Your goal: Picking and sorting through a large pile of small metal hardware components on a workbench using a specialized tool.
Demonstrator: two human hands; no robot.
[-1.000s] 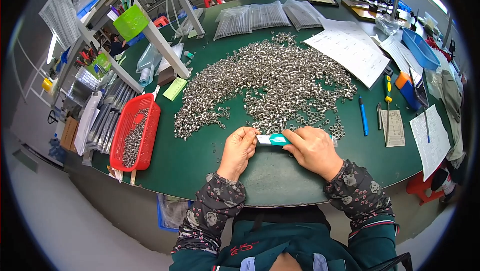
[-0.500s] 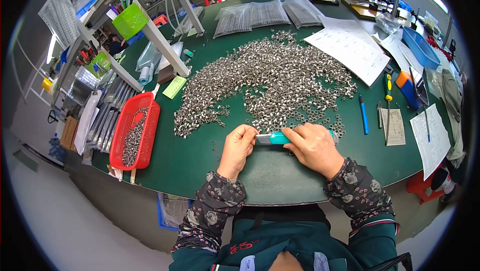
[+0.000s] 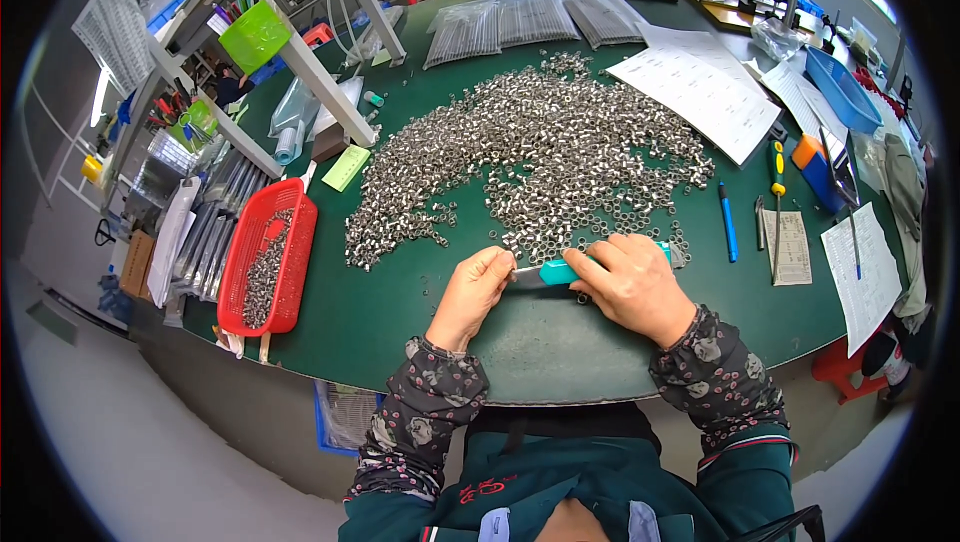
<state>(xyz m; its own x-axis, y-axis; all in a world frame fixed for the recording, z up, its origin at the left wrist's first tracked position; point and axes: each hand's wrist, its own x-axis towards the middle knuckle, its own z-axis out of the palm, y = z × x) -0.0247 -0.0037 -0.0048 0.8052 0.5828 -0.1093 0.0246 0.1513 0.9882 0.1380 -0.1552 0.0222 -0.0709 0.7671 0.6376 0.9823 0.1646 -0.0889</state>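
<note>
My right hand (image 3: 638, 287) is closed around a teal utility knife (image 3: 556, 273), its blade (image 3: 526, 279) out and pointing left. At the blade's tip, my left hand (image 3: 472, 294) pinches with thumb and forefinger; whatever small piece sits in that pinch is hidden by the fingers. Just beyond both hands spreads a large heap of small shiny metal rings (image 3: 560, 142) on the green table (image 3: 560, 362). A few loose rings lie close to my right hand.
On the left stands a red basket (image 3: 307, 262) partly filled with metal rings. Bagged tubes (image 3: 540, 20) lie at the back. To the right are paper sheets (image 3: 690, 92), a blue pen (image 3: 727, 227), a yellow-handled screwdriver (image 3: 777, 167) and a blue tray (image 3: 842, 92).
The knife's handle has tilted and its blade has turned at the left fingertips. My right hand has shifted slightly up; both hands keep their grips.
</note>
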